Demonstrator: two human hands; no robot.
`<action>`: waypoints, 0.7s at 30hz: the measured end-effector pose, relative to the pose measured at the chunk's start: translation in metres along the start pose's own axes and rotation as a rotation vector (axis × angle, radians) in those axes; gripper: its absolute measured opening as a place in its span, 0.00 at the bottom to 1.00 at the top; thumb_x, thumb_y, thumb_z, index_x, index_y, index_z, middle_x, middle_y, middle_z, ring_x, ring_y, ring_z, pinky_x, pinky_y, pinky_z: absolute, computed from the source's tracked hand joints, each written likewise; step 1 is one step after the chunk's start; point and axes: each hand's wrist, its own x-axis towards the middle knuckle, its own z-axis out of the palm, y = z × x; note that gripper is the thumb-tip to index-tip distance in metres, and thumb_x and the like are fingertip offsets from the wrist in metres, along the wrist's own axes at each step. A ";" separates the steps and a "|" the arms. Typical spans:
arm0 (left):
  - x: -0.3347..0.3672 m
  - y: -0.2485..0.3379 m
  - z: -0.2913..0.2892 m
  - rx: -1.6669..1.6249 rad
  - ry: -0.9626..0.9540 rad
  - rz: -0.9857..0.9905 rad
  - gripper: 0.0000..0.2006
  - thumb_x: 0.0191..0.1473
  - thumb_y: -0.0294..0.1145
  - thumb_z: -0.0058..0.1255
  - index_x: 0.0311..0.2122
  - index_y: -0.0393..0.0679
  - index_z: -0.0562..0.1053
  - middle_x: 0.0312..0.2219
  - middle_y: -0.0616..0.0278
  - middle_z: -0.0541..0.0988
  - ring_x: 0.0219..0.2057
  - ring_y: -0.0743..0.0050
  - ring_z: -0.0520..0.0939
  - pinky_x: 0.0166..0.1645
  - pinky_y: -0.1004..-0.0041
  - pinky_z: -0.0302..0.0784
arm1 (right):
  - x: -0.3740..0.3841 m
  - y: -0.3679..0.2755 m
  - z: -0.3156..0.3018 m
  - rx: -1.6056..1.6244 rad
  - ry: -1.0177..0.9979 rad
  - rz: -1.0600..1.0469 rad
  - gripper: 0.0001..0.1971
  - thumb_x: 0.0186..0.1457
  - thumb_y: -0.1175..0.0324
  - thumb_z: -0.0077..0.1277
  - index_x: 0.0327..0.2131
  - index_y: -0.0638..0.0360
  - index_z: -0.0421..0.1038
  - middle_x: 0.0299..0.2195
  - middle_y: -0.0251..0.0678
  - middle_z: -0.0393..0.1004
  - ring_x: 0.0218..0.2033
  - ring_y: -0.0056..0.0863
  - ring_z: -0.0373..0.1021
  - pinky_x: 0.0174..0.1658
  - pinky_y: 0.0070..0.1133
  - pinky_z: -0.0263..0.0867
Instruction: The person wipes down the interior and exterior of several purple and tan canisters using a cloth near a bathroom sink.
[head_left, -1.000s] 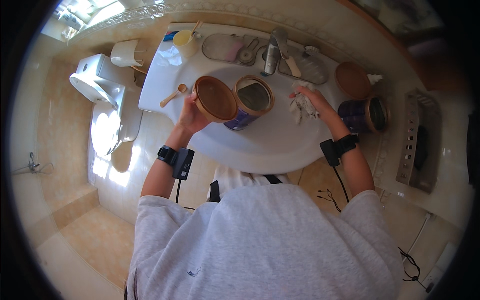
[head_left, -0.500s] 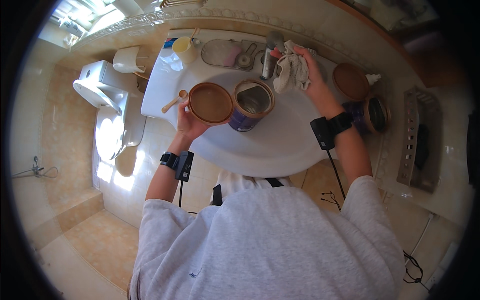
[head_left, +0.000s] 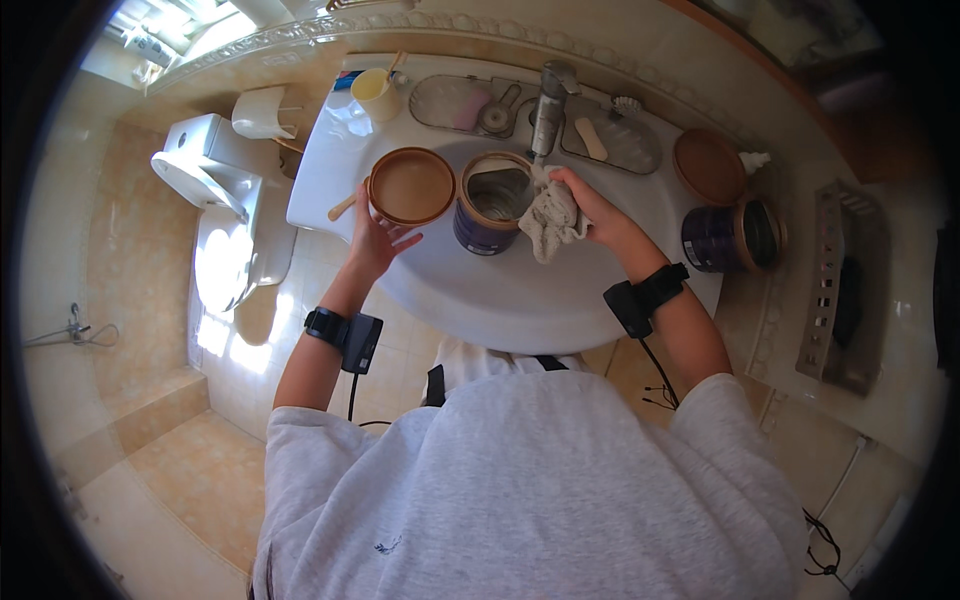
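My left hand [head_left: 372,240] holds a round brown lid [head_left: 412,187] by its left and lower edge, with the hollow side up and some fingers stretched below it. The handle of a tan scoop [head_left: 342,207] shows just left of the lid; its bowl is hidden. Beside the lid, a dark purple can [head_left: 485,232] with a tan rim stands uncovered in the white sink [head_left: 600,285]. A crumpled pale cloth [head_left: 551,222] hangs from the closed fingers of my right hand [head_left: 594,205], close against the can's right side.
Behind the can rises a metal faucet [head_left: 549,105]. A yellow cup [head_left: 374,97] and a pink soap bar [head_left: 470,110] stand along the back. At right lie another purple can [head_left: 715,240] on its side and a second brown lid [head_left: 708,165]. A plastic basket [head_left: 818,330] is farther right.
My right hand has brought the cloth from beside the faucet down and left to the can. My left hand and the lid have shifted slightly left and away, covering the scoop's bowl.
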 end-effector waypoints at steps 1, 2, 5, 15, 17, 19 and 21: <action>-0.007 -0.009 0.006 0.071 0.019 -0.052 0.49 0.35 0.72 0.33 0.52 0.36 0.48 0.45 0.52 0.63 0.44 0.60 0.68 0.46 0.64 0.64 | 0.001 0.001 -0.001 0.024 -0.007 -0.019 0.21 0.49 0.54 0.33 0.37 0.62 0.62 0.30 0.35 0.68 0.29 0.25 0.67 0.36 0.19 0.64; -0.014 -0.019 0.014 0.108 0.113 -0.151 0.51 0.33 0.71 0.39 0.53 0.35 0.45 0.46 0.49 0.61 0.44 0.58 0.67 0.46 0.64 0.64 | 0.000 0.003 0.000 0.048 -0.009 -0.038 0.22 0.48 0.53 0.33 0.38 0.61 0.61 0.30 0.34 0.68 0.30 0.24 0.66 0.35 0.19 0.63; -0.011 -0.046 0.041 0.355 0.059 -0.184 0.48 0.33 0.67 0.44 0.53 0.39 0.48 0.48 0.51 0.58 0.45 0.59 0.66 0.43 0.66 0.67 | -0.006 -0.001 0.011 -0.061 0.076 -0.027 0.22 0.48 0.52 0.36 0.39 0.60 0.61 0.32 0.34 0.66 0.32 0.23 0.65 0.35 0.19 0.62; 0.052 -0.062 0.097 0.285 0.117 -0.092 0.21 0.45 0.35 0.40 0.44 0.34 0.57 0.39 0.50 0.65 0.38 0.54 0.71 0.28 0.59 0.75 | -0.008 0.001 0.019 -0.947 0.539 -0.360 0.20 0.45 0.58 0.45 0.39 0.60 0.63 0.33 0.40 0.67 0.33 0.27 0.66 0.34 0.22 0.62; 0.052 -0.065 0.110 0.264 0.097 -0.119 0.17 0.46 0.32 0.37 0.42 0.34 0.59 0.37 0.51 0.66 0.36 0.52 0.72 0.27 0.59 0.75 | -0.012 0.001 0.022 -1.298 0.793 -0.586 0.16 0.42 0.61 0.48 0.35 0.59 0.67 0.32 0.41 0.68 0.33 0.32 0.67 0.33 0.24 0.63; 0.050 -0.070 0.123 0.312 0.091 -0.107 0.16 0.46 0.29 0.37 0.41 0.32 0.59 0.36 0.50 0.67 0.36 0.51 0.72 0.28 0.61 0.77 | -0.004 0.004 0.019 -1.429 0.852 -0.612 0.14 0.41 0.62 0.49 0.32 0.59 0.68 0.30 0.40 0.68 0.32 0.33 0.66 0.33 0.25 0.63; 0.059 -0.076 0.124 0.295 0.013 -0.140 0.16 0.45 0.28 0.37 0.41 0.31 0.59 0.36 0.49 0.67 0.35 0.51 0.73 0.27 0.62 0.78 | 0.006 0.009 0.014 -1.563 0.905 -0.638 0.12 0.39 0.63 0.51 0.29 0.59 0.69 0.29 0.39 0.68 0.31 0.33 0.66 0.32 0.26 0.63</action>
